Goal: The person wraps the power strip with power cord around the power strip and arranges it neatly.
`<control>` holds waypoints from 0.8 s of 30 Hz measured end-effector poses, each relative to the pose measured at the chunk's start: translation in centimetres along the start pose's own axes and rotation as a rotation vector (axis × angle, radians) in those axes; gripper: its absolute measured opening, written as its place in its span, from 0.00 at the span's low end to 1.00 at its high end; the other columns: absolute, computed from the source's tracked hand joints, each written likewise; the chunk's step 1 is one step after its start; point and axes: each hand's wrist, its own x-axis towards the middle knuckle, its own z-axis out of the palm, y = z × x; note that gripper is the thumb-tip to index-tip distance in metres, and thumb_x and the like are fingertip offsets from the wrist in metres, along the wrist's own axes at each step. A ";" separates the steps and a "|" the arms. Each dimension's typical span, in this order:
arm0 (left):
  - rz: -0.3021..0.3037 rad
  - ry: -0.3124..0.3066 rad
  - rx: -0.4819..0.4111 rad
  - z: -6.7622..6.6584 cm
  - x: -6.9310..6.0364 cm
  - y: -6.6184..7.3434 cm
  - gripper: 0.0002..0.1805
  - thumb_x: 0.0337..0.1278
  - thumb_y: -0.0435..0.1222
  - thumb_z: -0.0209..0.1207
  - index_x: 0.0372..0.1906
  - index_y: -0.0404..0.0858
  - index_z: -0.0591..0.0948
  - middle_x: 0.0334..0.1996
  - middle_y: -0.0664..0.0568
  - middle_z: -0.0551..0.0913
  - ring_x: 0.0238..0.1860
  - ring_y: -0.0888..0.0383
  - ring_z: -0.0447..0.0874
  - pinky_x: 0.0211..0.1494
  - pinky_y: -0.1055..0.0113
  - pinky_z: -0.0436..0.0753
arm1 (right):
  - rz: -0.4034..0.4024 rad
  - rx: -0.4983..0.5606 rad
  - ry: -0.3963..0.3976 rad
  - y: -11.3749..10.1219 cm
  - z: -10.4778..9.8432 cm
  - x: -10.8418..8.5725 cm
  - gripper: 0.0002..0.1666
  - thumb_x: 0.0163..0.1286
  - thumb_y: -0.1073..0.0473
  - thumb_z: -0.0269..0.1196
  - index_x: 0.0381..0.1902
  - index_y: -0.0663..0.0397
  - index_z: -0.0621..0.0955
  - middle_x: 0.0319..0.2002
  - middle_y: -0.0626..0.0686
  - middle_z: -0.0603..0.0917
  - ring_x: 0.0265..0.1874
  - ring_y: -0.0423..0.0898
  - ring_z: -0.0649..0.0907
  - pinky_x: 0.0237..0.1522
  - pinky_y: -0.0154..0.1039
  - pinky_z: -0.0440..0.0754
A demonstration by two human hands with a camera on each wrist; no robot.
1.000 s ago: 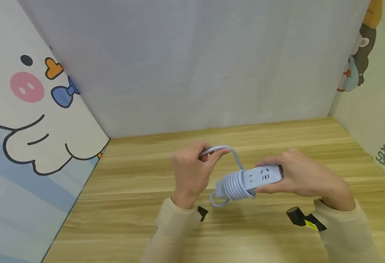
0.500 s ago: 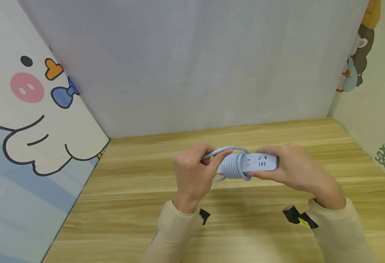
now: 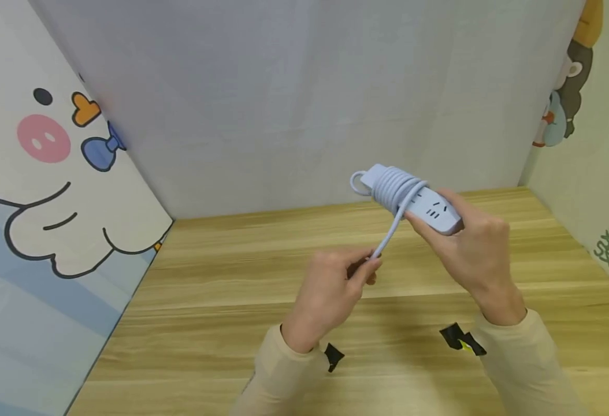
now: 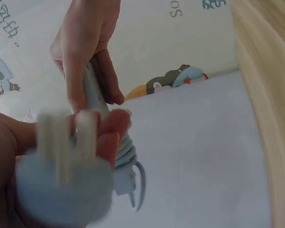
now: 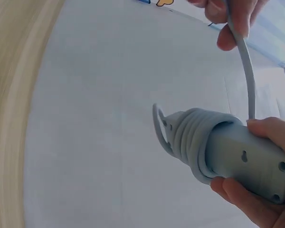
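Note:
A pale blue-white power strip is held up above the table, tilted, with its cord wound in several turns round its far half. My right hand grips the socket end between thumb and fingers. Lower and to the left, my left hand pinches the loose stretch of cord, which runs taut from the coil. Close to the left wrist camera, the blurred plug with its prongs hangs by the left palm. The strip's back, with screw holes, shows in the right wrist view, and a small cord loop sticks out at its end.
Beneath both hands lies a wood-grain table. A white cloth wall stands behind it, with cartoon-printed panels at left and right. Black camera mounts sit at both wrists.
The power strip has risen and tilted, its coiled end now pointing up and left. My left hand has come down and right, drawing the cord across the strip's front toward me.

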 end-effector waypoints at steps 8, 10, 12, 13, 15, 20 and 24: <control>-0.113 -0.150 -0.178 0.5 0.5 -2.3 0.12 0.70 0.41 0.62 0.45 0.40 0.91 0.32 0.52 0.91 0.32 0.65 0.89 0.35 0.76 0.83 | 0.205 0.247 0.083 -1.0 -0.8 0.3 0.25 0.51 0.66 0.80 0.48 0.64 0.87 0.34 0.64 0.89 0.21 0.22 0.75 0.24 0.16 0.71; -0.128 -0.189 -0.220 0.6 0.6 -2.9 0.12 0.69 0.42 0.63 0.46 0.41 0.91 0.37 0.52 0.92 0.37 0.65 0.90 0.42 0.74 0.85 | 0.230 0.286 0.073 -1.3 -0.7 0.2 0.25 0.51 0.67 0.79 0.49 0.64 0.87 0.36 0.58 0.89 0.22 0.23 0.78 0.24 0.17 0.74; -0.131 -0.218 -0.261 0.6 0.7 -3.4 0.11 0.68 0.41 0.63 0.47 0.43 0.91 0.41 0.53 0.92 0.40 0.65 0.90 0.46 0.72 0.86 | 0.264 0.330 0.056 -1.5 -0.7 0.2 0.23 0.53 0.68 0.79 0.49 0.63 0.87 0.37 0.48 0.88 0.21 0.26 0.79 0.22 0.19 0.76; -0.130 -0.221 -0.271 0.6 0.8 -3.7 0.11 0.67 0.42 0.64 0.48 0.44 0.91 0.43 0.54 0.91 0.42 0.65 0.89 0.47 0.72 0.86 | 0.281 0.349 0.046 -1.7 -0.8 0.2 0.23 0.54 0.68 0.78 0.49 0.63 0.87 0.36 0.44 0.87 0.20 0.28 0.79 0.21 0.20 0.76; -0.124 -0.201 -0.288 0.6 1.0 -4.2 0.10 0.66 0.41 0.65 0.47 0.44 0.91 0.43 0.55 0.91 0.44 0.65 0.88 0.49 0.71 0.85 | 0.322 0.401 0.024 -1.8 -0.8 0.2 0.21 0.56 0.69 0.77 0.49 0.62 0.87 0.36 0.37 0.86 0.20 0.31 0.79 0.20 0.22 0.76; -0.071 -0.059 -0.258 0.7 1.4 -5.3 0.09 0.60 0.37 0.70 0.43 0.40 0.92 0.42 0.51 0.88 0.48 0.58 0.82 0.53 0.65 0.82 | 0.421 0.497 -0.054 -2.4 -1.1 0.2 0.19 0.59 0.69 0.74 0.50 0.61 0.87 0.37 0.38 0.86 0.23 0.36 0.80 0.20 0.25 0.76; -0.005 -0.028 -0.148 0.9 1.5 -5.5 0.09 0.57 0.37 0.72 0.42 0.40 0.92 0.44 0.50 0.86 0.52 0.54 0.79 0.56 0.62 0.78 | 0.448 0.524 -0.102 -2.9 -1.1 0.0 0.20 0.61 0.69 0.73 0.52 0.62 0.86 0.39 0.40 0.86 0.26 0.37 0.81 0.23 0.25 0.78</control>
